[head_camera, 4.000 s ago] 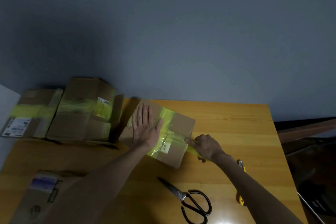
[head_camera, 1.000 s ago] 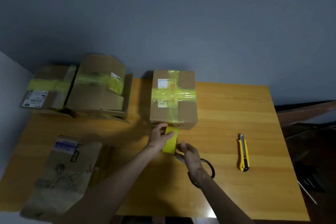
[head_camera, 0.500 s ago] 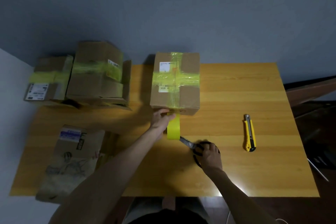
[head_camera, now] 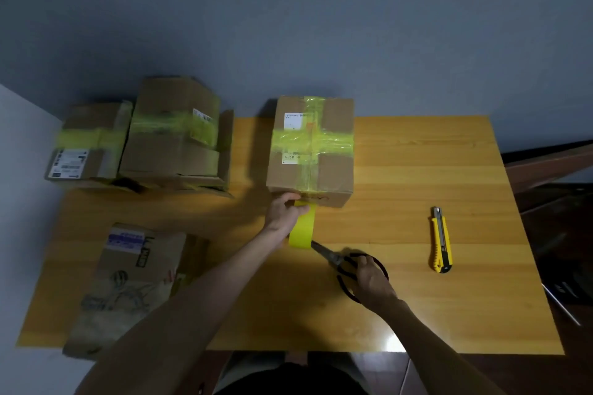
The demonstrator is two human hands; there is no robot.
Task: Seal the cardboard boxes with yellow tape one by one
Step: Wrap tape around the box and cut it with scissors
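A wooden tabletop (head_camera: 417, 170) set against a grey-blue wall carries four cardboard boxes. The centre box (head_camera: 333, 176) stands at the far edge, its top crossed by two bands of yellow tape that meet between two white labels. Two more taped boxes sit together at the far left corner, the taller box (head_camera: 170, 154) touching the lower box (head_camera: 90, 119), each with a yellow band across it. An untaped brown box (head_camera: 128, 282) with a blue-and-white label lies at the near left and juts over the tabletop's front edge.

A person reaches in from the near side with both bare arms. The left hand (head_camera: 284, 213) is at the centre box's near face, its fingers curled around the yellow tape (head_camera: 301, 231), which runs from that face down toward the person. The right hand (head_camera: 372, 282) grips the black handles of a pair of scissors (head_camera: 327, 255), fingers curled over the loops, the blade tips meeting the tape's near end. Whether the scissors rest on the wood or hang just above it cannot be told. A yellow utility knife (head_camera: 441, 240) lies well apart to the right, pointing away from the person.
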